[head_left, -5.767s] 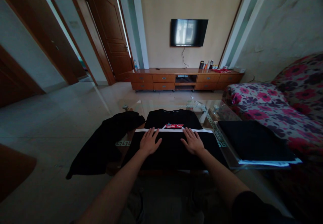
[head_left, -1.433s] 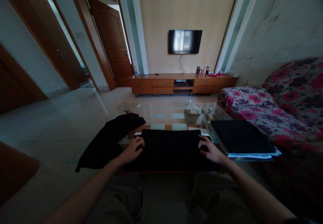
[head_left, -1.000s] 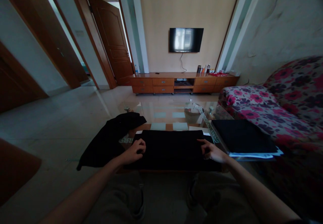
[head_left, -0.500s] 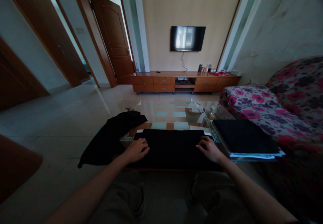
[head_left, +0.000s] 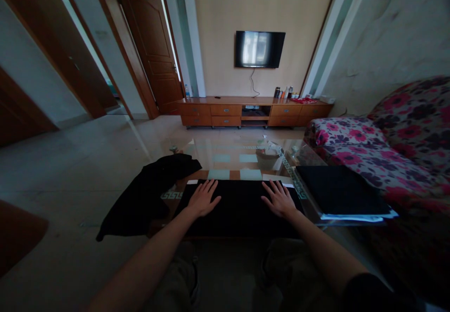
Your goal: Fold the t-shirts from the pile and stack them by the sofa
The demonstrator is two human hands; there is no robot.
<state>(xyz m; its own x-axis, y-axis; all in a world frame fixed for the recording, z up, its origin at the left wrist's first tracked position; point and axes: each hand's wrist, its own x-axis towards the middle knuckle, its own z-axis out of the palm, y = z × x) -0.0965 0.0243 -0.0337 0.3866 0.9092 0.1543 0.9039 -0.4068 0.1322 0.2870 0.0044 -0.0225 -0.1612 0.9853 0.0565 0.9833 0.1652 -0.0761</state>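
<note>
Black folded garment [head_left: 241, 206] is lying flat at the near edge of the glass table [head_left: 242, 155], right in front of the person, w/ bits of white showing at its far corners. Person's left hand [head_left: 202, 199] is resting palm-down on the garment's left part, fingers spread & pointing away. Their right hand [head_left: 281, 200] is doing the same on the right part, fingers fanned out flat. Neither is gripping or pinching cloth; both are pressing down open. They are sitting well apart, w/ bare black fabric between them.

Just left of the folded piece, a loose black garment [head_left: 147, 195] is draping over the table's left corner & hanging off the edge. At the table's right end, near the right hand, a stack of dark folded clothes [head_left: 339, 190] is sitting w/ a white layer [head_left: 358, 217] peeking out underneath. Small items at the table's far end are looking too blurry to tell.

Farther out, a floral sofa [head_left: 369, 148] is running along the right side. A wooden cabinet [head_left: 253, 110] is standing against the far wall w/ bottles [head_left: 283, 92] on top, & a TV [head_left: 259, 49] is hanging above it. A brown door [head_left: 154, 54] is standing open at the left.
</note>
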